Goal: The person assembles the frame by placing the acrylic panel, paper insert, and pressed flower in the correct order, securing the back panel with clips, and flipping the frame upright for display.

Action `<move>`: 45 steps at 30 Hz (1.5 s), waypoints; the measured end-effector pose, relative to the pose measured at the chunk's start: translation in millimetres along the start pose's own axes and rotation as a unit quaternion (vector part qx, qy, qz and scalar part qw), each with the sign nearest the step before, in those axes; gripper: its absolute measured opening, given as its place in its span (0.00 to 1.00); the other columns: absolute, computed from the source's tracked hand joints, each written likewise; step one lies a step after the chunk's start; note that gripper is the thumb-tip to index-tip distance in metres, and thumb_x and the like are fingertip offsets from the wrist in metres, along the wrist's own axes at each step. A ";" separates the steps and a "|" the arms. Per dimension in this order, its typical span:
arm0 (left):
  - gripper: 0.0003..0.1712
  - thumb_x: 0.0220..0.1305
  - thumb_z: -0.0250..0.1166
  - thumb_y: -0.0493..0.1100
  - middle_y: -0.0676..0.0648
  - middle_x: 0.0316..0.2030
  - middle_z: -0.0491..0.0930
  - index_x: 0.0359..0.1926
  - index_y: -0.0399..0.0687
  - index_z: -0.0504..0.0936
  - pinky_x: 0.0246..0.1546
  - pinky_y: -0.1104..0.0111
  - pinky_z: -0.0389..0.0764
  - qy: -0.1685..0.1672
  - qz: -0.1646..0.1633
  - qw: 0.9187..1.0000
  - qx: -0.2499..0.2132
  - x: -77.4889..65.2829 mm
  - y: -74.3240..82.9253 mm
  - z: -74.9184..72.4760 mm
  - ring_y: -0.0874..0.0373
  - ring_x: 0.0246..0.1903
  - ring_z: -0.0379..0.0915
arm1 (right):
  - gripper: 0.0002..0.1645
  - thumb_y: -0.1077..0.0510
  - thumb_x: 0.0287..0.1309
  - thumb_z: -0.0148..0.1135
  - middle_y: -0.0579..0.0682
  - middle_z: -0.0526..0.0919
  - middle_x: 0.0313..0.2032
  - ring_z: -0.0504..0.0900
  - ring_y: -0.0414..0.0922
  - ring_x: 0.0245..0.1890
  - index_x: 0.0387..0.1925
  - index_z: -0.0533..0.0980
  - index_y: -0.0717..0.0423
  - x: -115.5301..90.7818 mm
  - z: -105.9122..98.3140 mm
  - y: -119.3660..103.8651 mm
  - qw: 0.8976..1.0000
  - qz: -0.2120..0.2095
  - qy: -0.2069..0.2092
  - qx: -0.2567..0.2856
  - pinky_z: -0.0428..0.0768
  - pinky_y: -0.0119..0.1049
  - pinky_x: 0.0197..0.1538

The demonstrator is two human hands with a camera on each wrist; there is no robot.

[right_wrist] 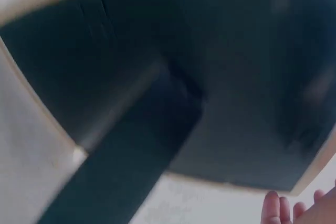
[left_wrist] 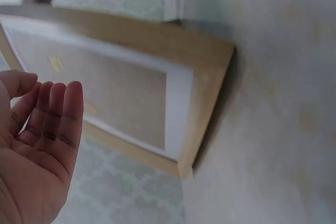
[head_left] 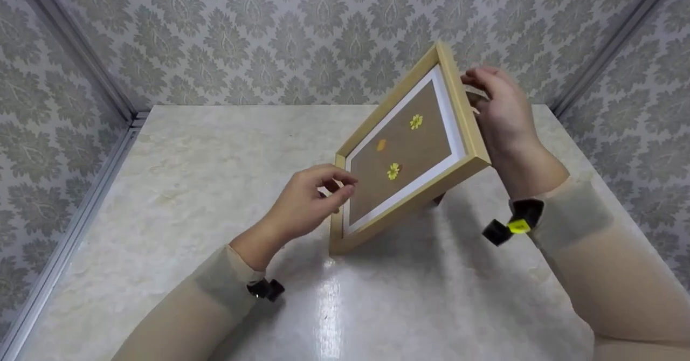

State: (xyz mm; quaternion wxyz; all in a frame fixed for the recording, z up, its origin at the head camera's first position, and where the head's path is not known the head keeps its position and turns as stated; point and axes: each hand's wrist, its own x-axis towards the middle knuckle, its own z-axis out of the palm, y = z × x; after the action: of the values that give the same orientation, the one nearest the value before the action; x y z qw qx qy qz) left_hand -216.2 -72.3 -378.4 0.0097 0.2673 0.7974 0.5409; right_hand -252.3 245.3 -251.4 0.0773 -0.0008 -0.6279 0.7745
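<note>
A light wooden picture frame (head_left: 469,113) stands slanted on the table, leaning back. Inside its white mat (head_left: 450,118) is a brown panel (head_left: 372,188) with two yellow flowers (head_left: 393,171) and a small orange piece. My left hand (head_left: 310,199), fingers loosely bent and nothing in them, is at the frame's left side. Behind the right side is my right hand (head_left: 506,113), fingertips close to the edge; whether they touch it is unclear. The right wrist view shows the dark back (right_wrist: 236,129) with a broad stand (right_wrist: 131,145) folded out and my relaxed fingers (right_wrist: 271,208).
The pale marbled table (head_left: 215,145) lies under the frame. Patterned wallpaper (head_left: 269,37) covers the walls around it, with metal rails (head_left: 70,237) along the sides. Small black cameras (head_left: 525,215) are strapped to both wrists.
</note>
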 end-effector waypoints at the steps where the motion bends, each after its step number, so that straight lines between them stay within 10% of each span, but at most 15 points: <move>1: 0.13 0.83 0.68 0.42 0.42 0.55 0.90 0.59 0.41 0.91 0.40 0.66 0.93 0.009 -0.018 1.000 -0.008 6.9 -4.3 -3.9 0.52 0.45 0.86 | 0.13 0.49 0.91 0.51 0.50 0.74 0.58 0.80 0.47 0.55 0.56 0.74 0.53 -11.1 -1.7 -0.9 1.000 -0.008 -0.007 0.020 0.84 0.35 0.57; 11: 0.28 0.90 0.56 0.47 0.39 0.81 0.71 0.82 0.45 0.72 0.77 0.49 0.78 0.036 -0.154 0.987 0.001 92.2 -51.8 -18.0 0.42 0.78 0.71 | 0.16 0.48 0.90 0.46 0.51 0.70 0.64 0.76 0.50 0.61 0.64 0.70 0.52 -117.0 -16.9 9.3 0.990 -0.091 -0.046 0.101 0.82 0.40 0.61; 18: 0.28 0.92 0.50 0.46 0.39 0.85 0.67 0.85 0.45 0.70 0.84 0.50 0.73 0.005 -0.190 0.981 0.031 123.5 -72.9 -6.8 0.42 0.83 0.67 | 0.24 0.49 0.92 0.47 0.50 0.71 0.76 0.75 0.48 0.74 0.78 0.60 0.50 -143.9 -1.8 22.0 0.993 -0.031 -0.088 0.078 0.77 0.43 0.75; 32: 0.20 0.90 0.55 0.41 0.38 0.68 0.84 0.71 0.39 0.83 0.70 0.52 0.86 0.021 -0.185 0.981 0.062 113.8 -77.9 -11.1 0.45 0.65 0.80 | 0.34 0.42 0.93 0.41 0.51 0.66 0.86 0.69 0.48 0.83 0.88 0.59 0.48 -132.5 -4.8 15.3 0.994 -0.020 -0.105 0.021 0.75 0.41 0.78; 45: 0.20 0.87 0.56 0.37 0.37 0.70 0.83 0.72 0.39 0.81 0.66 0.53 0.89 0.068 -0.188 0.978 0.058 60.9 -74.6 -21.4 0.45 0.66 0.83 | 0.15 0.44 0.90 0.47 0.47 0.80 0.58 0.79 0.48 0.60 0.57 0.72 0.49 -69.1 -18.7 16.8 0.997 -0.061 0.016 0.036 0.79 0.41 0.65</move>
State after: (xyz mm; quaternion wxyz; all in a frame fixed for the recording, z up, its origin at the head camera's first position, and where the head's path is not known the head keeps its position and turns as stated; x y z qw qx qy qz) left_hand -305.9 -84.3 -417.6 0.0412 0.0749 0.8621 0.4995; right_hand -184.1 251.8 -278.3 0.1344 0.0284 -0.5975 0.7900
